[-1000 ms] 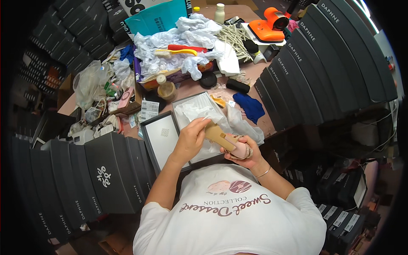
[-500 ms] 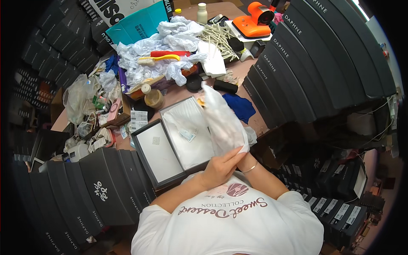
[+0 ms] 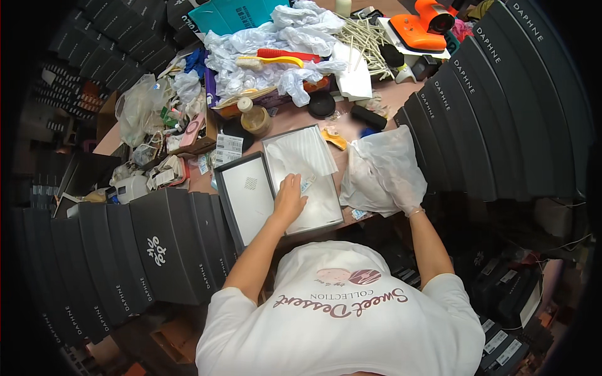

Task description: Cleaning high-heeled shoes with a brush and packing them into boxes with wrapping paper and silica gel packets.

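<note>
Two bare hands, well apart, over a pink table (image 3: 290,118). Left of centre, the left hand (image 3: 290,199) above an open box (image 3: 313,229), palm down at white tissue (image 3: 293,150), fingers bent and close together, tips beside a small packet (image 3: 307,183); cannot tell whether pinching it or merely touching. To the right, just beside the box, a white bag (image 3: 376,172), crumpled and translucent, near the front edge of the table. Inside its near corner, the right hand (image 3: 406,202), bare only from the wrist and its thin bangle (image 3: 416,212) back; fingers veiled by the film, so cannot tell whether spread or closed. Faintly pinkish toward the middle of the bag (contents too blurred to make out). Against the left side of the box, the lid (image 3: 252,210), inside up, pale within and dark at the rim. Beyond, from left to right: a label sheet (image 3: 229,149), an upright bottle (image 3: 255,120), a black disc (image 3: 322,104), a yellow scrap (image 3: 333,139), a black block (image 3: 369,117). Farther back, a purple-edged bin (image 3: 210,88) heaped with crumpled paper (image 3: 235,47), with a yellow brush (image 3: 276,61) on top.
</note>
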{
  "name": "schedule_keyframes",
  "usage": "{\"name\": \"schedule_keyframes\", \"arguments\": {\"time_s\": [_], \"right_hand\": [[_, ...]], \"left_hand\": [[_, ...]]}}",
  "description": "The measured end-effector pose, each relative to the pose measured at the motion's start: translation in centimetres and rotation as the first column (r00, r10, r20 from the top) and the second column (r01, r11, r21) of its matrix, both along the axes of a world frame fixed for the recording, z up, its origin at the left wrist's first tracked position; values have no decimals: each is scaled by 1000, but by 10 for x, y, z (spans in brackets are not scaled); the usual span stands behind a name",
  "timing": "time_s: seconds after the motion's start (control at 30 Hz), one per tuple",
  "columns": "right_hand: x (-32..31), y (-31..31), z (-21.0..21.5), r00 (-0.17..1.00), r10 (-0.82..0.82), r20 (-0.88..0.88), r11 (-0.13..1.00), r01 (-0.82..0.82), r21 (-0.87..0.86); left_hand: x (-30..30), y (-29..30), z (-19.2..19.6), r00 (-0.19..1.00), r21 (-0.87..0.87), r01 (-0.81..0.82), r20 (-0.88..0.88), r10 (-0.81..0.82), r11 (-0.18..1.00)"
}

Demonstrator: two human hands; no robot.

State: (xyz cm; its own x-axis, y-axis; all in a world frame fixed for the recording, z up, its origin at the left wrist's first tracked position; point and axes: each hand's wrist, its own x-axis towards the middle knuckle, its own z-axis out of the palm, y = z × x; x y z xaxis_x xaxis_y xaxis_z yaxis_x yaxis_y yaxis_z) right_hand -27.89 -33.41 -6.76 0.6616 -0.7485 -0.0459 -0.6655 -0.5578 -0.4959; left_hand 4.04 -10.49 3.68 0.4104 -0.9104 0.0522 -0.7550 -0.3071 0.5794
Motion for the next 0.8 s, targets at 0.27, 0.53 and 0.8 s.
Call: {"name": "schedule_keyframes", "arguments": {"time_s": [0.27, 0.53, 0.8], "right_hand": [[37, 97, 178, 975, 105, -196, 603, 95, 792], [189, 152, 71, 650, 676, -347, 728, -662, 179], [176, 148, 69, 691, 665, -284, 717, -697, -14]], "left_hand": [[53, -45, -49, 968, 343, 133, 155, -196, 930], [116, -56, 50, 973, -82, 12, 232, 7, 997], [167, -40, 83, 952, -269, -293, -167, 256, 917]]}}
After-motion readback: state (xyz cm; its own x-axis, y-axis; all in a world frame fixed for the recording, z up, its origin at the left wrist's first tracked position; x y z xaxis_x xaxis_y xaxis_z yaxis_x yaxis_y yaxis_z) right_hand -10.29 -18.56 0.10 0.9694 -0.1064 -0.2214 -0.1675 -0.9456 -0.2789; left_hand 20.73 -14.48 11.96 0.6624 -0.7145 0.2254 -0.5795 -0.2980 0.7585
